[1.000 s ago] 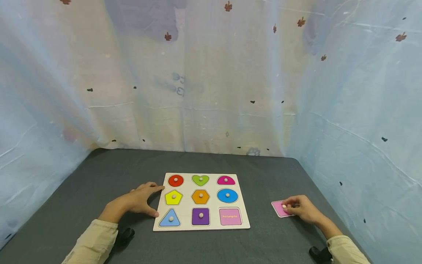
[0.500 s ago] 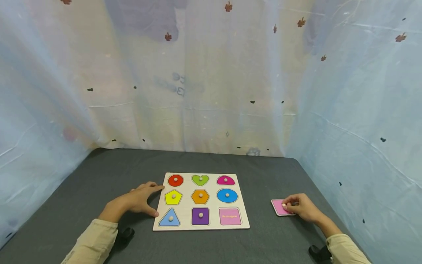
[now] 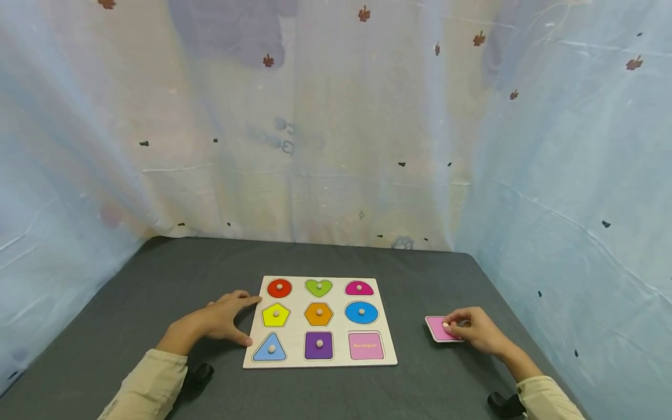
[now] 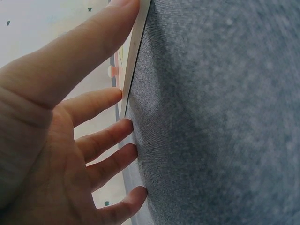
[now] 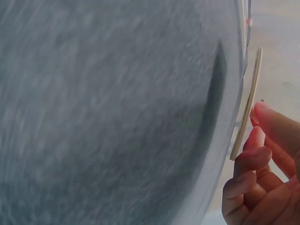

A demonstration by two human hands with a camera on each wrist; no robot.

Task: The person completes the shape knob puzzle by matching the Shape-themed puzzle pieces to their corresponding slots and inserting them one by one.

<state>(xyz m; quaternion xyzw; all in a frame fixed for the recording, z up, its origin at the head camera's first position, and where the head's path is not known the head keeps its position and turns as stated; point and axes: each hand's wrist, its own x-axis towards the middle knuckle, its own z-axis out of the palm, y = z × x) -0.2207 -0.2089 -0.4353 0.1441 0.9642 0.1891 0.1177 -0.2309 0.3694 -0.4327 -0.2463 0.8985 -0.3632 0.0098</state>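
Observation:
My right hand (image 3: 479, 331) pinches the knob of a pink rectangular puzzle piece (image 3: 435, 326) to the right of the board. In the right wrist view, the piece (image 5: 249, 105) appears edge-on, off the dark cloth with a shadow beneath it. Against the left edge of the white puzzle board (image 3: 299, 338), my left hand (image 3: 223, 318) rests its thumb and index fingertip, fingers spread. The left wrist view has those two digits touching the board's rim (image 4: 133, 58). A pink recess (image 3: 366, 346) marked "Rectangular" shows at the board's near right corner.
Knobbed pieces of several shapes sit in the other recesses, among them a purple square (image 3: 318, 345) and a blue oval (image 3: 361, 312). A dark grey cloth (image 3: 336, 391) covers the table. Pale patterned curtains (image 3: 336, 146) stand behind and at both sides.
The pink rectangular piece has risen off the cloth and shifted slightly left in my right hand. My left hand and the board stay put.

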